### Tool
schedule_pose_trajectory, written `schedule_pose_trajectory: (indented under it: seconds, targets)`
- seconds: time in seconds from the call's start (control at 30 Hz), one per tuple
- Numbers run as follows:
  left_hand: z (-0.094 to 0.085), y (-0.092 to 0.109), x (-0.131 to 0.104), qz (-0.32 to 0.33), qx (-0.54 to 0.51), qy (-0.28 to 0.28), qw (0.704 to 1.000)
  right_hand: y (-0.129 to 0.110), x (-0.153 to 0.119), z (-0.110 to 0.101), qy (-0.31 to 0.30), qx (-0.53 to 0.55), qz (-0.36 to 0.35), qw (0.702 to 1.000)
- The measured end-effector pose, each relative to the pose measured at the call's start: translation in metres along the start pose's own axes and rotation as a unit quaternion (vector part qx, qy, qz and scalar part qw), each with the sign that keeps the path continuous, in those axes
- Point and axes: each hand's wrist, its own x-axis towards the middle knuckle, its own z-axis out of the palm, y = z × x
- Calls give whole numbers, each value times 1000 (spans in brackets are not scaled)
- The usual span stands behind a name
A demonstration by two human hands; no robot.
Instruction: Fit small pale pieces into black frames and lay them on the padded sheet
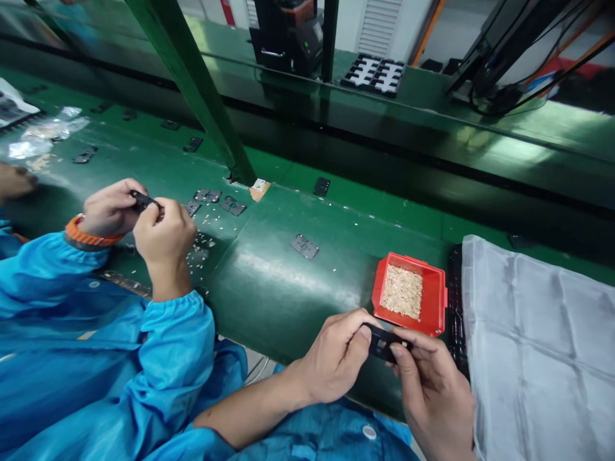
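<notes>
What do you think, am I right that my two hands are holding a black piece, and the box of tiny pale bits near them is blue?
Almost! The head view shows that the box is red, not blue. Your left hand and right hand do hold a black piece, and tiny pale bits are in the box.

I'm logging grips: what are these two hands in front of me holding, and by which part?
A small black part, its left end in the left fingers, its right end in the right fingers.
</notes>
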Motion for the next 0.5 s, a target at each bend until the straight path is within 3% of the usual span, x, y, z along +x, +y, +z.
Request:
schedule_pose_trajectory:
  seconds: [0.17,0.3,0.43,0.5]
  targets:
    - [1,-1,-1,-93,-73,13,993,6,-6,6,24,-78,-54,995]
    - [1,3,2,-200,-202,30,958,12,-11,13,76,-102,-94,987]
    - [-1,6,0,-197,-145,73,967,7,-12,12,66,5,-34,997]
    - [-2,8,-2,-190,-97,50,976,4,-10,9,64,29,-19,997]
